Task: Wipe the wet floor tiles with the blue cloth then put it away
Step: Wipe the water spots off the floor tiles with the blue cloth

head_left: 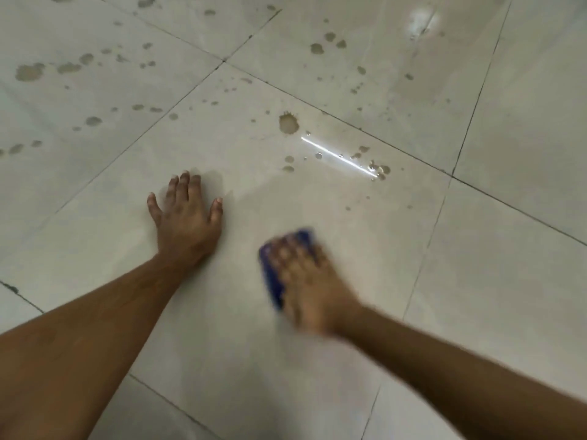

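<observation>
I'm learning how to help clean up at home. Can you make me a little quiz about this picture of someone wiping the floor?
1. True or false: the left hand holds the blue cloth.
2. Which hand looks blurred?
A. left hand
B. right hand
C. both
3. Fill in: the biggest wet spot on the tile being wiped lies ____ from the person than the cloth.

Key
1. False. The left hand lies flat and open on the floor tiles; the right hand presses the cloth down.
2. B.
3. Farther. Many wet spots are not yet wiped.
</observation>
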